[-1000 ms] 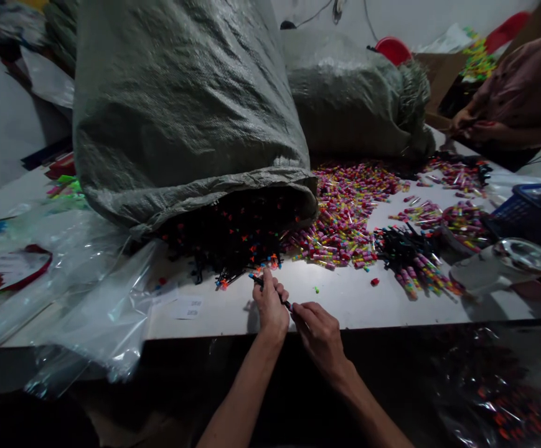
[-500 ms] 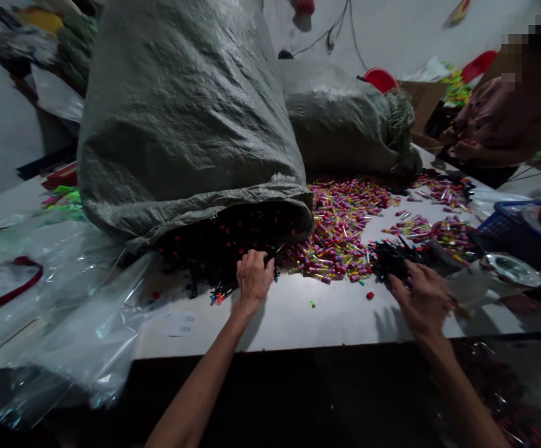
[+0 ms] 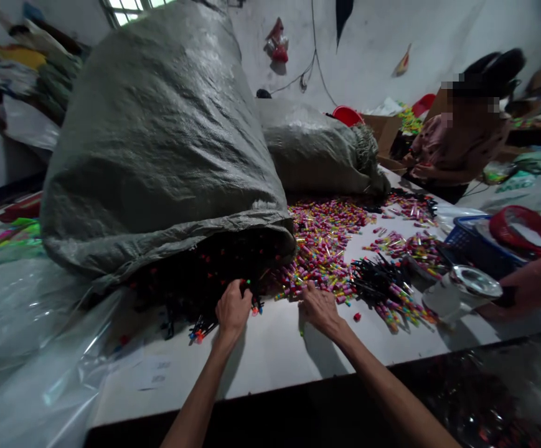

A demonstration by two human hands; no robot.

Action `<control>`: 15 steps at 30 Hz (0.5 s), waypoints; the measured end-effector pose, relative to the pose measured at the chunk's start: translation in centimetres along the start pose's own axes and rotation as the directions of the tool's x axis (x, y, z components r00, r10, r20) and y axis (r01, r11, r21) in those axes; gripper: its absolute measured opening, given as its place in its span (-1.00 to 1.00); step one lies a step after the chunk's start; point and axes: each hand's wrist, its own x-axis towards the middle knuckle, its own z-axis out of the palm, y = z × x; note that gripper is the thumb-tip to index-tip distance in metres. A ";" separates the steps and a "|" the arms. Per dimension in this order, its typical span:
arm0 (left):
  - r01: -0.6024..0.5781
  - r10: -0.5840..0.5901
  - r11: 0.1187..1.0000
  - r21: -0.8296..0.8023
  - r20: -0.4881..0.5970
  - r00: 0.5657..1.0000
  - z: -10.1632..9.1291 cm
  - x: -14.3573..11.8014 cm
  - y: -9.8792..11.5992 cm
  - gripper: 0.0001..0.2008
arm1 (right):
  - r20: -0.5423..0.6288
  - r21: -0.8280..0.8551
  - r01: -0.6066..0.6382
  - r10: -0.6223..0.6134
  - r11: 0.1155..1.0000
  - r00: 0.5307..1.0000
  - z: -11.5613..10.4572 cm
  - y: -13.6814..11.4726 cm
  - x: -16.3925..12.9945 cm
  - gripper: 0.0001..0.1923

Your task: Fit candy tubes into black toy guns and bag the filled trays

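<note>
1. From my remote seat, the left hand [image 3: 233, 307] curls its fingers nearly together at the black stems [image 3: 203, 327]; I can't tell whether it grips any.
2. The right hand [image 3: 321, 308] bends over the near edge of the colourful pieces [image 3: 327, 231]; its hold is hidden from me.
3. The grey sack [image 3: 162, 137] opens nearward, presumably keeping stems within reach.
4. The black bundle [image 3: 376, 279] sits right, seemingly kept separate.
5. White table [image 3: 279, 368]; pale wall [image 3: 377, 43]; co-worker [image 3: 466, 140] far right.

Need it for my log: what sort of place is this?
Probably an assembly or packing workshop: an open sack of black pieces and a heap of small colourful pieces share a white worktable.
</note>
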 end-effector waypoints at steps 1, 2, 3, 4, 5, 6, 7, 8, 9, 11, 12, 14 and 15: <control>0.011 -0.012 0.997 -0.079 -0.013 1.000 -0.1 -0.5 -0.5 -0.68 | -0.043 0.064 -0.013 0.015 0.998 0.999 -0.4 0.0 -0.1 -0.69; 0.017 -0.022 0.986 -0.166 -0.027 0.999 -0.1 -0.9 -1.0 -0.63 | -0.089 0.165 -0.039 0.054 0.986 0.995 -0.7 -0.2 -0.2 -0.73; 0.024 -0.036 0.965 -0.263 -0.040 0.999 -0.1 -1.3 -1.4 -0.55 | -0.124 0.305 -0.070 0.113 0.950 0.986 -0.9 -0.4 -0.4 -0.79; 0.032 -0.049 0.929 -0.368 -0.038 0.998 -0.1 -1.7 -1.7 -0.47 | -0.130 0.474 -0.100 0.182 0.875 0.975 -1.1 -0.7 -0.7 -0.85; 0.050 -0.064 0.878 -0.477 -0.014 0.998 -0.1 -2.1 -2.0 -0.41 | -0.099 0.642 -0.128 0.247 0.756 0.964 -1.1 -1.1 -1.0 -0.89; 0.086 -0.080 0.808 -0.582 0.035 0.996 -0.1 -2.4 -2.1 -0.40 | -0.034 0.785 -0.155 0.292 0.599 0.956 -1.1 -1.6 -1.4 -0.89; 0.143 -0.095 0.723 -0.676 0.107 0.990 -0.2 -2.9 -2.1 -0.43 | 0.050 0.886 -0.187 0.314 0.424 0.948 -0.9 -2.0 -1.9 -0.86; 0.211 -0.100 0.627 -0.750 0.191 0.976 -0.4 -3.4 -2.1 -0.47 | 0.136 0.943 -0.220 0.313 0.252 0.940 -0.7 -2.4 -2.4 -0.81; 0.286 -0.094 0.528 -0.800 0.279 0.956 -0.6 -3.9 -2.0 -0.50 | 0.209 0.964 -0.247 0.295 0.098 0.932 -0.6 -2.8 -2.8 -0.77; 0.411 -0.061 0.346 -0.843 0.417 0.907 -1.0 -5.2 -1.7 -0.46 | 0.290 0.956 -0.264 0.256 -0.131 0.922 -0.3 -3.5 -3.5 -0.72; 0.453 -0.040 0.269 -0.850 0.460 0.887 -1.1 -5.9 -1.6 -0.40 | 0.297 0.946 -0.250 0.246 -0.205 0.923 -0.1 -3.8 -3.7 -0.71; 0.512 0.002 0.165 -0.843 0.520 0.854 -1.0 -7.2 -1.3 -0.29 | 0.279 0.936 -0.205 0.249 -0.285 0.928 0.0 -4.5 -3.8 -0.68; 0.537 0.011 0.145 -0.831 0.544 0.839 -0.9 -7.7 -1.2 -0.28 | 0.268 0.936 -0.189 0.252 -0.297 0.930 0.1 -4.9 -3.7 -0.67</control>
